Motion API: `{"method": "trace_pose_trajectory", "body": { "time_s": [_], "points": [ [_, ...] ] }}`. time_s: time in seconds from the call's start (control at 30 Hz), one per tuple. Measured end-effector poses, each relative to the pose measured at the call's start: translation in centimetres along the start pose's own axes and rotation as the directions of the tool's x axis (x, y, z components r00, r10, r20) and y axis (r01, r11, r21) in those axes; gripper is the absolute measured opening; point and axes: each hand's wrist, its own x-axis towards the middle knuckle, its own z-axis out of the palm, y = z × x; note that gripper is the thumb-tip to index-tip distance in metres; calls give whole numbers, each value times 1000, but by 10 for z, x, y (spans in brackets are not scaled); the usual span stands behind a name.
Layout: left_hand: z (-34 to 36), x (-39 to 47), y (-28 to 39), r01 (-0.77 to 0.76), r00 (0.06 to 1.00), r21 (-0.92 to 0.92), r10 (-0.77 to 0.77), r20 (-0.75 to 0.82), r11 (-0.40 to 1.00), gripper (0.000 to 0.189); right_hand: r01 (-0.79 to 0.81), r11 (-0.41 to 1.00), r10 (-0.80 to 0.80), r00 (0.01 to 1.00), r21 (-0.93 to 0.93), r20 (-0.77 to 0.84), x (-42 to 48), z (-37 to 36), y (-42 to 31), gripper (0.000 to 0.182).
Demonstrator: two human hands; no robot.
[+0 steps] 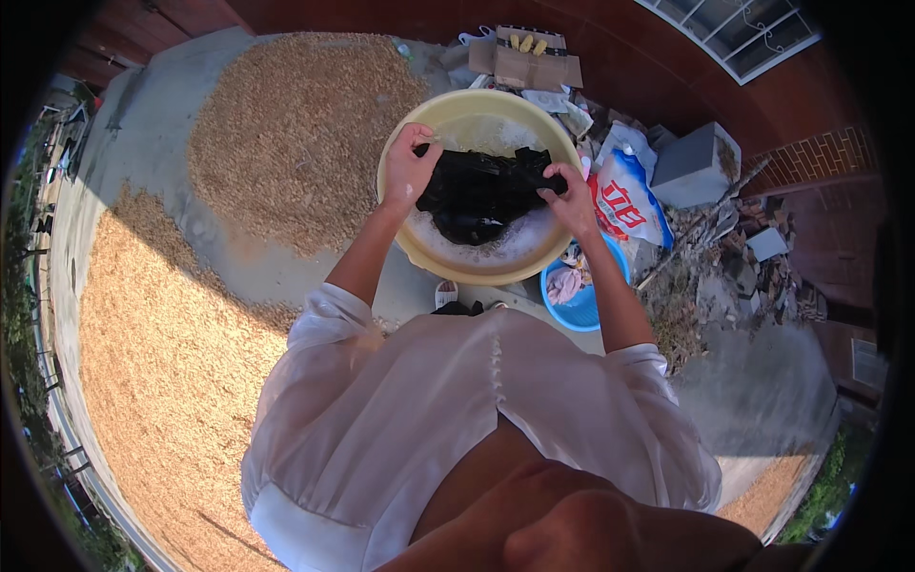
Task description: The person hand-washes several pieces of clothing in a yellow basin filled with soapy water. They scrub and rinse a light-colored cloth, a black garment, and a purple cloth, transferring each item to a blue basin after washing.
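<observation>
A wet black garment (479, 189) is stretched between my two hands over a large yellow plastic basin (472, 277). My left hand (411, 161) grips its left end near the basin's left rim. The right end is pinched between the thumb and fingers of my right hand (568, 189). Soapy water with white suds (518, 239) lies in the basin, around and below the cloth. Part of the garment hangs low at the water; whether it is submerged cannot be told.
A blue plastic basket (582, 314) with pinkish clothes (565, 284) stands below my right forearm. Beside the basin are a detergent bag (629, 200), a grey block (690, 168), brick rubble (761, 250) and a cardboard box (529, 68) with corn cobs. Grain piles (293, 136) spread to the left.
</observation>
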Motion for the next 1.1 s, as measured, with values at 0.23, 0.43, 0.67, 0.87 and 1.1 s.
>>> {"method": "trace_pose_trajectory", "body": {
  "time_s": [0.23, 0.43, 0.67, 0.87, 1.1],
  "points": [
    [25, -50, 3, -129, 967, 760, -89, 238, 637, 59, 102, 927, -85, 994, -361, 62, 3, 27, -11, 56],
    [66, -47, -35, -77, 892, 931, -392, 224, 357, 64, 81, 714, 64, 982, -696, 180, 31, 90, 9, 60],
    [86, -15, -92, -92, 810, 905, -497, 310, 416, 54, 104, 611, 163, 953, -785, 254, 70, 119, 49, 56],
    [99, -16, -204, 77, 802, 808, -518, 298, 585, 50, 54, 897, 26, 985, -438, 173, 63, 161, 166, 54],
    [74, 4, -147, 9, 639, 902, -697, 327, 432, 51, -84, 768, 310, 916, -634, 254, 92, 157, 147, 53]
  ]
}}
